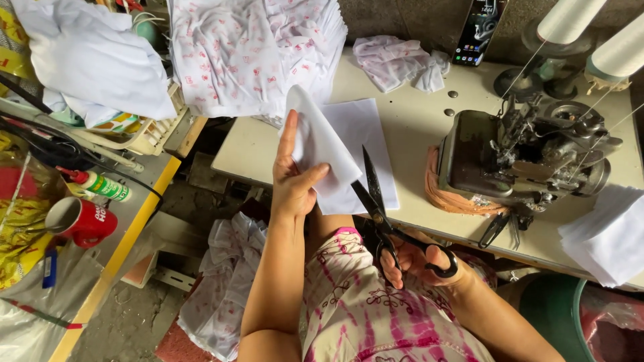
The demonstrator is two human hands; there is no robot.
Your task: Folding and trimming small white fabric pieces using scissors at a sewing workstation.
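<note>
My left hand [292,179] holds up a piece of white cloth [318,143], thumb pressed on its lower edge. My right hand [417,260] grips black scissors [376,201] by the handles, blades parted and pointing up at the cloth's lower right edge. Below the cloth, a flat white fabric sheet [369,134] lies on the sewing table [416,121]. My lap in a pink patterned garment fills the bottom of the view.
An overlock sewing machine [523,157] stands at right with thread cones [570,20] behind it. A stack of printed white fabric [248,53] sits at the back, a phone [477,30] leans on the wall. White pieces [607,234] lie at right, a red mug [82,220] at left.
</note>
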